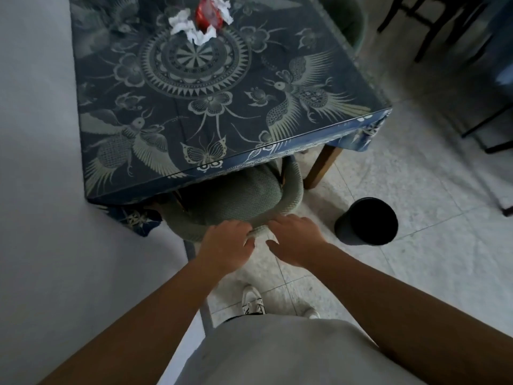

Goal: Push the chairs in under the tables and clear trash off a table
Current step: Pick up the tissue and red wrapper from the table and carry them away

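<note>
Resting on the chair (236, 201) backrest rim, the left hand (226, 243) and right hand (295, 240) lie with fingers loosely spread, unclamped. Chair seat sits beneath the table (194, 93) edge, facing it.

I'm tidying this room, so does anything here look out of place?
Yes: crumpled white tissues and a red wrapper lie bunched at the far side of the table, which otherwise shows only its patterned cloth.

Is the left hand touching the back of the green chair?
Touching. The head view shows the left hand lying on the curved top of the chair back, its fingers over the rim, no gap visible.
</note>
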